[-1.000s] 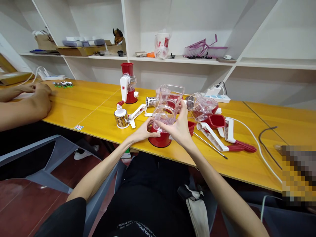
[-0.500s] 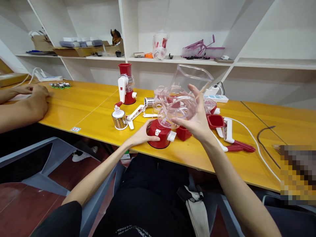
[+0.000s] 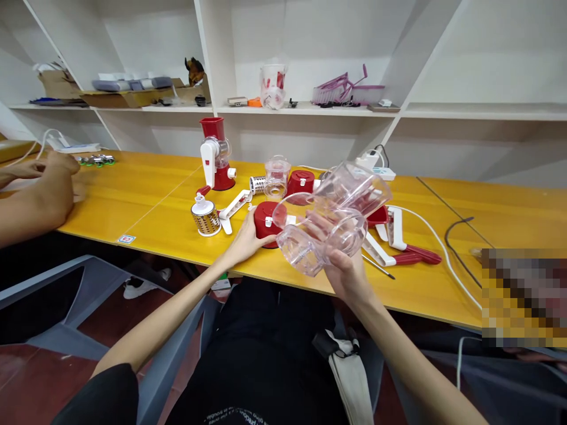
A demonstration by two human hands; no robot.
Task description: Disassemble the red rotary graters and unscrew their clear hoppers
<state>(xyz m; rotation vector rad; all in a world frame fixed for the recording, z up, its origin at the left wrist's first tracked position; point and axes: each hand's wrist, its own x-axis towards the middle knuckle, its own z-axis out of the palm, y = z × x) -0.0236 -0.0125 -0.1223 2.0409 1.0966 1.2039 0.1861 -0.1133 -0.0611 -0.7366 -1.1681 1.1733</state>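
Observation:
My left hand [image 3: 246, 240] is wrapped round the side of a red rotary grater base [image 3: 267, 218] that stands on the table. In my right hand [image 3: 348, 273] is a clear plastic grater housing [image 3: 316, 227], tilted on its side with its wide tube leaning up to the right. The housing hangs just right of the base and overlaps its edge in view; whether they touch I cannot tell. Left of my left hand stand a metal grater drum [image 3: 206, 219] with a white top and a white crank handle [image 3: 235, 208].
An assembled red and white grater [image 3: 214, 156] stands behind. Another red base [image 3: 300, 183], another clear housing [image 3: 277, 172] and red-gripped crank handles [image 3: 414, 257] lie about. A thin rod [image 3: 379, 267] lies at right. Another person's hands [image 3: 57, 171] rest at far left.
My right hand has come down and tipped the clear housing over, from above the red base to its right side. The left hand keeps its hold on the base. The view has shifted slightly.

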